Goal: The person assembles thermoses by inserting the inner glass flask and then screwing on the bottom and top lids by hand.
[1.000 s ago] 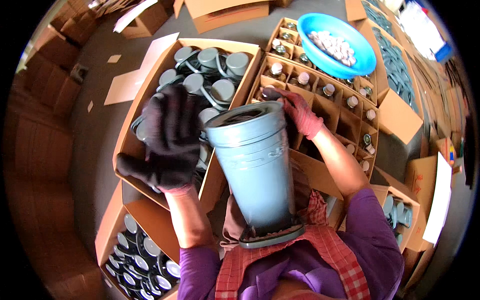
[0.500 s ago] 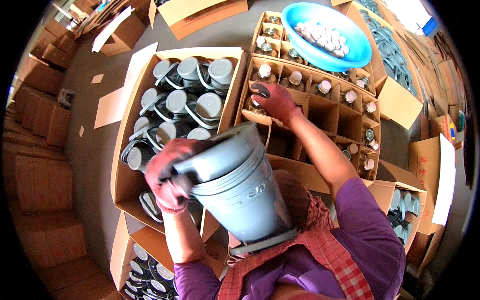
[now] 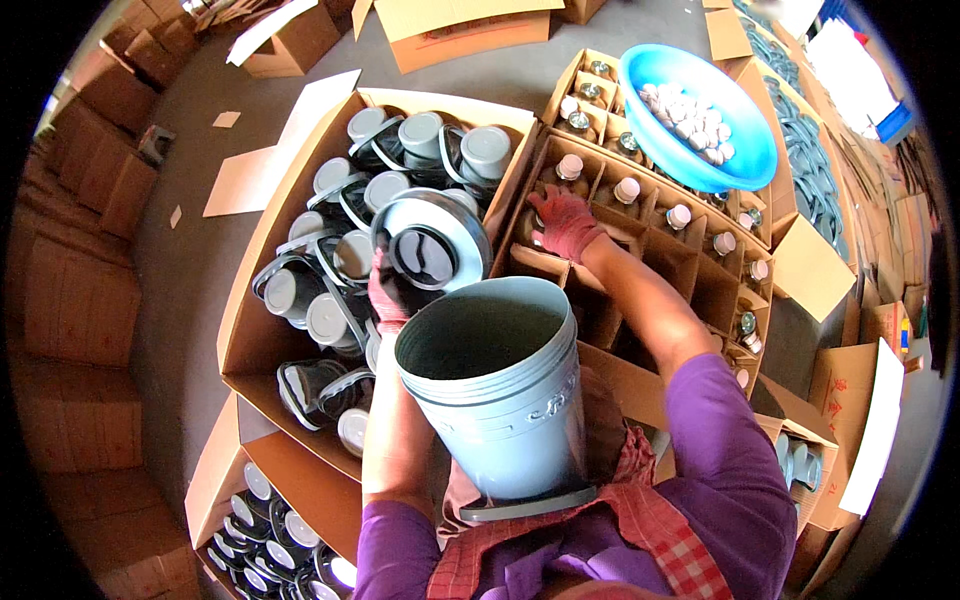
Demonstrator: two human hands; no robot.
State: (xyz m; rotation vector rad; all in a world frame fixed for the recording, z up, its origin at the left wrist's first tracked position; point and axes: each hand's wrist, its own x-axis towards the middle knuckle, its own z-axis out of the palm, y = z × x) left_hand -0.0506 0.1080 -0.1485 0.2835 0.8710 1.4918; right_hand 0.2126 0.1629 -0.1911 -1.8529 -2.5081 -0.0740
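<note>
My left hand (image 3: 388, 295) is closed on the edge of a round blue-grey lid (image 3: 467, 238) with a dark centre, held tilted above a carton of grey-capped containers. Just below it, a pale blue-grey plastic bucket (image 3: 500, 410) leans toward my lap with its threaded mouth uncovered. No hand is on the bucket. My right hand (image 3: 567, 222) reaches into a cell of a divided carton (image 3: 625, 352), its fingers curled over a white-capped bottle mostly hidden beneath them. Several other white-capped bottles, one a near neighbour (image 3: 627, 190), stand in surrounding cells.
A bright blue basin (image 3: 640, 125) of small white caps sits on another divided carton at the back right. On the left stands the carton (image 3: 232, 325) packed with grey-capped containers (image 3: 327, 320). Further cartons surround me, including one with similar containers (image 3: 285, 540) at lower left.
My left hand has lifted the lid off the bucket and moved it up and away, exposing the open mouth. The right hand stays in the same area of the divided carton. The view has shifted slightly.
</note>
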